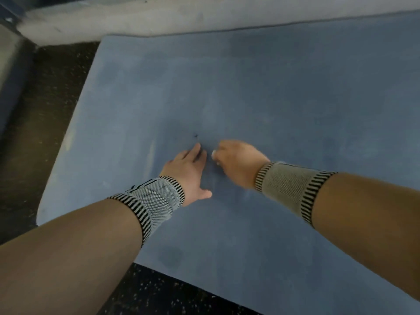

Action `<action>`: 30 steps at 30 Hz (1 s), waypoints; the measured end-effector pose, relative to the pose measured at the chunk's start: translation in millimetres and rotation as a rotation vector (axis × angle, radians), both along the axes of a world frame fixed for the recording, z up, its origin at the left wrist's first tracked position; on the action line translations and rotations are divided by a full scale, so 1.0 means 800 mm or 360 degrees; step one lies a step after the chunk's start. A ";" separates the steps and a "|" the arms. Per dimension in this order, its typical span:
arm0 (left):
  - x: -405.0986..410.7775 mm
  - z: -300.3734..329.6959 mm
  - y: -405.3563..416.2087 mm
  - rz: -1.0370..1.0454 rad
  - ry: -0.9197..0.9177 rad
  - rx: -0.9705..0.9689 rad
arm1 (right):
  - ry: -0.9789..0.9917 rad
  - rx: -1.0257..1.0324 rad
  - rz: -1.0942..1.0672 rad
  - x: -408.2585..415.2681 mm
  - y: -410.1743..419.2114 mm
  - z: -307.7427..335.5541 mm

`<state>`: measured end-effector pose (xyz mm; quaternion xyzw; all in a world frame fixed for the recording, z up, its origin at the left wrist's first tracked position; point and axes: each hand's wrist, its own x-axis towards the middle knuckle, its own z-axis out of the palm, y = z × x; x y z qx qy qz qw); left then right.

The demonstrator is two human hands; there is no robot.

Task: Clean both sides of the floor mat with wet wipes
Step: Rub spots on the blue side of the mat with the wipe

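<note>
A large blue floor mat [261, 92] lies flat on the floor and fills most of the view. My left hand [189, 171] rests on the mat near its middle, fingers straight and spread, palm down. Just to its right, my right hand [236, 161] is curled with the knuckles up, and a small bit of white wet wipe [213, 153] shows at its fingertips. Most of the wipe is hidden under that hand. A small dark speck [195, 135] sits on the mat just beyond both hands. Both wrists wear striped knit bands.
Dark speckled flooring [45, 98] borders the mat on the left and along the near edge. A pale grey ledge or wall base [136, 21] runs along the far side. A dark vertical surface [11, 71] stands at the far left.
</note>
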<state>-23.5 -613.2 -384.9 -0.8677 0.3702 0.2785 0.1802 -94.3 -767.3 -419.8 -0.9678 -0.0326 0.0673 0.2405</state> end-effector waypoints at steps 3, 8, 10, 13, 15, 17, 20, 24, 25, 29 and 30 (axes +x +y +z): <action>0.001 0.003 -0.005 -0.0013 0.0019 0.0079 | 0.0027 0.0148 -0.0103 0.025 -0.030 0.005; -0.001 0.004 -0.006 -0.0016 0.0017 0.0113 | 0.0015 -0.0029 -0.0542 0.045 -0.049 0.002; 0.001 0.003 -0.003 -0.0052 0.0013 0.0075 | 0.0047 0.0018 -0.0287 0.018 -0.012 0.002; 0.007 -0.002 0.007 -0.0113 0.0009 -0.0012 | -0.0062 0.0059 -0.0018 -0.003 -0.001 -0.003; 0.013 -0.005 0.013 -0.0129 0.0023 -0.0091 | -0.0085 -0.0008 0.0003 0.007 -0.013 -0.009; 0.014 -0.008 0.019 -0.0136 0.0041 -0.0144 | -0.0133 -0.0134 0.0064 0.014 -0.016 -0.008; 0.016 -0.013 0.025 -0.0186 0.0035 -0.0241 | -0.0148 -0.0171 -0.0170 0.013 -0.004 0.004; 0.017 -0.022 0.033 -0.0229 0.0021 -0.0329 | 0.0030 -0.0128 -0.0047 -0.029 0.056 0.027; 0.017 -0.023 0.034 -0.0236 0.0012 -0.0372 | 0.0117 -0.0072 0.0056 -0.045 0.073 0.033; 0.034 -0.022 0.042 -0.0280 0.0153 -0.0445 | 0.0082 -0.0224 -0.0433 -0.038 0.057 0.025; 0.039 -0.022 0.047 -0.0298 0.0203 -0.0460 | 0.0082 -0.0261 -0.0818 -0.040 0.048 0.022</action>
